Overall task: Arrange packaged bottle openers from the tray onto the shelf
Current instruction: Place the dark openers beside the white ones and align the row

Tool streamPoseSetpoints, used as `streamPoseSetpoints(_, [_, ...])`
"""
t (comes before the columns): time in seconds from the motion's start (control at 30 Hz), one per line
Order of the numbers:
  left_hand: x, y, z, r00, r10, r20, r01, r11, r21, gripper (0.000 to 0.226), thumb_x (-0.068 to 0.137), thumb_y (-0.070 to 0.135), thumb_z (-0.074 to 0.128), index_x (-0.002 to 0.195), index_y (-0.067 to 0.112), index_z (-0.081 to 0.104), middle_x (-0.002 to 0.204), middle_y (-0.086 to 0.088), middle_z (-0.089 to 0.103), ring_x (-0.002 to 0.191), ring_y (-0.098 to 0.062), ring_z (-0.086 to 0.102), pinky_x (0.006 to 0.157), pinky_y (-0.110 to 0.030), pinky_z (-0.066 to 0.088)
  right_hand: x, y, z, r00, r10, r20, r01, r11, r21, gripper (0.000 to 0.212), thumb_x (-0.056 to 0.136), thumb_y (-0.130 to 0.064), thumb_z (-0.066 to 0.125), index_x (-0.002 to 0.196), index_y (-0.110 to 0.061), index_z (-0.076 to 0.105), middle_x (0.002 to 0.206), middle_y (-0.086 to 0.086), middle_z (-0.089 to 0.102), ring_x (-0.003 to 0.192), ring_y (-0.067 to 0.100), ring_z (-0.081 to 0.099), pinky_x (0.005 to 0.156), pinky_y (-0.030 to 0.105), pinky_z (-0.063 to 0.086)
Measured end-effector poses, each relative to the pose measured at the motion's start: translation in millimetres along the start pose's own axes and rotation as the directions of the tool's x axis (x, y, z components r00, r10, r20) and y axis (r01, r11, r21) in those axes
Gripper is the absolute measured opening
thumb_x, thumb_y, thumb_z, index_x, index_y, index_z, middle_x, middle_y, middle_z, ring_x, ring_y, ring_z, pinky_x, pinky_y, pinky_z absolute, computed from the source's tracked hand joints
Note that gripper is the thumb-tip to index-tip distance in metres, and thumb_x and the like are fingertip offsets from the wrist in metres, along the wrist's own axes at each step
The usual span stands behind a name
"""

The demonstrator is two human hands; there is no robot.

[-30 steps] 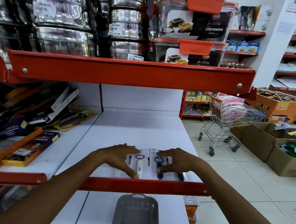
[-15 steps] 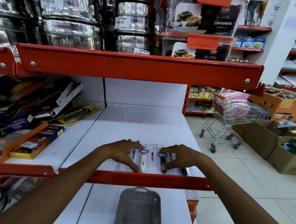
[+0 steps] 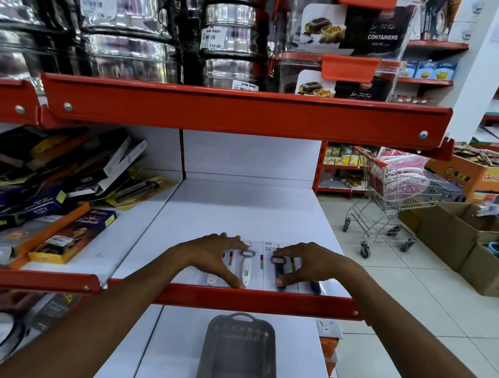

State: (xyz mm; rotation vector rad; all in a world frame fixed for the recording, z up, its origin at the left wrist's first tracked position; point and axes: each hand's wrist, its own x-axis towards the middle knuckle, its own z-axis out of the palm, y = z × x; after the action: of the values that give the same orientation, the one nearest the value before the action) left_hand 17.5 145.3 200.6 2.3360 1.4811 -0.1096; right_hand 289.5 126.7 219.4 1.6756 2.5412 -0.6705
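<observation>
Several packaged bottle openers lie side by side on the white shelf [image 3: 241,211], just behind its red front lip. My left hand [image 3: 213,256] spans a pack with a white-handled opener [image 3: 246,269], fingers on its far edge and thumb at its near end. Another white opener [image 3: 210,280] peeks out under that hand. My right hand [image 3: 309,264] spans the neighbouring pack with a dark-handled opener [image 3: 278,271] in the same way. A further dark opener [image 3: 314,285] lies to its right. The grey tray [image 3: 211,359] sits on the shelf below and looks empty.
Boxed knives and kitchen tools [image 3: 64,236] are piled on the shelf section to the left. Steel tins [image 3: 128,50] and plastic containers [image 3: 348,28] fill the shelf above. A shopping trolley [image 3: 388,197] and cardboard boxes [image 3: 456,233] stand in the aisle on the right.
Both hands stay on the same packs at the shelf front. The right fingers have curled in slightly, and the view has shifted a little.
</observation>
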Motion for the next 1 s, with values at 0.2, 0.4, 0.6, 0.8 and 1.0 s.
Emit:
streamPoseSetpoints(0.2, [-5.1,2.1,-3.1,1.0,0.01,0.013,-0.01,1.0,-0.009,0.105,0.064,0.074,0.072,0.153,0.044,0.026,0.17,0.008,0.012,0.157,-0.025,0.004,0.125,-0.057,0.019,-2.0,-1.7,-2.1,1.0,-0.016,-0.006,0.016,1.0,-0.008,0.081,0.073,-0.062,0.072,0.143,-0.033,0.045,0.153,-0.007,0.044,0.141,0.019,0.039,0.115,0.037,0.032])
streamPoseSetpoints(0.4, [-20.6,-16.6,-20.9,1.0,-0.03,0.003,0.03,0.999,-0.04,0.117,0.061,0.077,0.076,0.156,0.042,0.019,0.169,0.013,0.01,0.157,-0.016,0.003,0.125,-0.045,0.011,-4.7,-8.3,-4.5,0.996,-0.017,-0.087,0.022,0.998,0.054,0.082,0.076,-0.056,0.073,0.146,-0.029,0.041,0.157,-0.005,0.038,0.145,0.019,0.034,0.121,0.039,0.027])
streamPoseSetpoints(0.6, [-28.6,-27.4,-21.7,0.998,-0.055,0.025,0.053,0.997,0.06,0.103,0.067,0.073,0.075,0.154,0.036,0.031,0.167,0.005,0.025,0.153,-0.022,0.025,0.121,-0.043,0.025,5.0,-16.3,3.3,0.999,-0.03,-0.042,0.031,0.999,0.019,0.076,0.076,-0.056,0.073,0.143,-0.03,0.048,0.153,-0.006,0.044,0.139,0.017,0.043,0.115,0.033,0.033])
streamPoseSetpoints(0.8, [-26.5,-26.3,-21.5,0.998,-0.049,0.029,0.048,0.997,0.06,0.102,0.068,0.072,0.074,0.154,0.036,0.032,0.167,0.006,0.025,0.153,-0.023,0.025,0.12,-0.045,0.026,7.2,-15.8,4.9,1.0,0.001,-0.019,0.0,1.0,0.027,0.076,0.076,-0.058,0.072,0.143,-0.032,0.047,0.154,-0.007,0.042,0.14,0.019,0.042,0.115,0.035,0.031])
streamPoseSetpoints(1.0, [-22.9,-27.4,-23.3,0.998,-0.049,0.038,0.046,0.997,0.069,0.104,0.066,0.075,0.074,0.153,0.037,0.032,0.167,0.007,0.025,0.152,-0.023,0.027,0.119,-0.044,0.026,6.5,-19.5,3.7,1.0,-0.017,0.022,0.017,1.0,-0.007,0.072,0.078,-0.058,0.069,0.142,-0.039,0.044,0.157,-0.008,0.038,0.143,0.019,0.037,0.116,0.036,0.028])
